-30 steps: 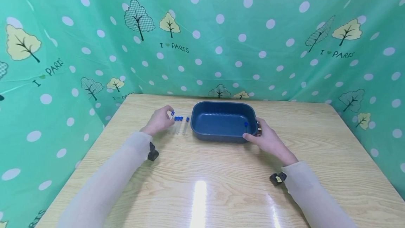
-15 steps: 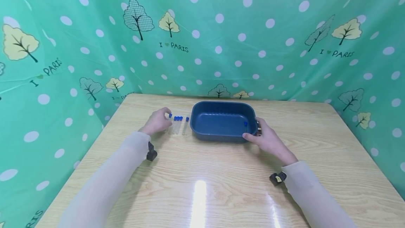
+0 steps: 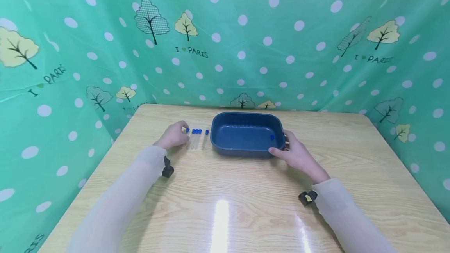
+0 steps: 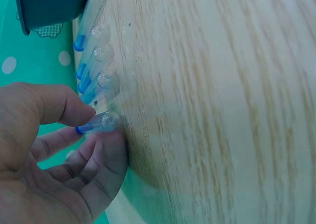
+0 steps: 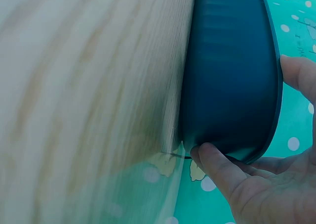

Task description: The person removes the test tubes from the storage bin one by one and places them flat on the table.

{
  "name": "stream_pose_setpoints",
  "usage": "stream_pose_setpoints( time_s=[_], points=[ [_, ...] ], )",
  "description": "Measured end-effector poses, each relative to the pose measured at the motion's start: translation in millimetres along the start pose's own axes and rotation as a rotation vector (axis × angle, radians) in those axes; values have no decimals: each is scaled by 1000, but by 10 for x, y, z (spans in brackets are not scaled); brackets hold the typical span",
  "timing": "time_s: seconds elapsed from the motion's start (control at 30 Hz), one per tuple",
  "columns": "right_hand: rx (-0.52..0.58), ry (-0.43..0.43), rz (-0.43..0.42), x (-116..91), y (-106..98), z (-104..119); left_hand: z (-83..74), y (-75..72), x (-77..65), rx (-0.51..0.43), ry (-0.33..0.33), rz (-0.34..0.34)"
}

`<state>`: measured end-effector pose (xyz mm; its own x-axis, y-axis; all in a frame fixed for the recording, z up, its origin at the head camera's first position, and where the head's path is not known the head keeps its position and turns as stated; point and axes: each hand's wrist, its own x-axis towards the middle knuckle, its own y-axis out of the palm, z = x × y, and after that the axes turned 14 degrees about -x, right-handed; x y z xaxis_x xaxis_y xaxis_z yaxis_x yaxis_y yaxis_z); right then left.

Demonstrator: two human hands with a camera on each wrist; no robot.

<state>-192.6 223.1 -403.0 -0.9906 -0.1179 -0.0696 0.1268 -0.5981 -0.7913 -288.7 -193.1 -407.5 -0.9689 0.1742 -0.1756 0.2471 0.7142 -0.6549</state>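
Observation:
My left hand is at the left end of a row of clear test tubes with blue caps. In the left wrist view, its thumb and fingers pinch one test tube, low against the tabletop. Several more test tubes lie side by side between it and a dark blue basin. My right hand grips the basin's right end, thumb at the rim and fingers against the outer wall. Inside the basin, near that hand, another blue-capped tube leans at the right end.
The light wood table reaches toward me, with a bright light reflection at its front middle. A green printed curtain hangs behind and at the sides. A small black camera sits on each wrist.
My left hand has moved slightly left and lowered its test tube from above the row to beside the others. My right hand has stayed at the basin.

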Motion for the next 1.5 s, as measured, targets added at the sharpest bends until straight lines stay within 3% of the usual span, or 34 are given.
stream_pose_setpoints(
  time_s=[0.43, 0.83, 1.5],
  points=[
    [-3, -4, 1, 2, 2, 7, 35, 4, 27, 54, 3, -6],
    [0, 4, 8, -8, -4, 24, 11, 2, -11, 6, -20, -15],
    [2, -1, 5, -15, -8, 26, 46, -2, -3, -10, -3, -28]
  ],
)
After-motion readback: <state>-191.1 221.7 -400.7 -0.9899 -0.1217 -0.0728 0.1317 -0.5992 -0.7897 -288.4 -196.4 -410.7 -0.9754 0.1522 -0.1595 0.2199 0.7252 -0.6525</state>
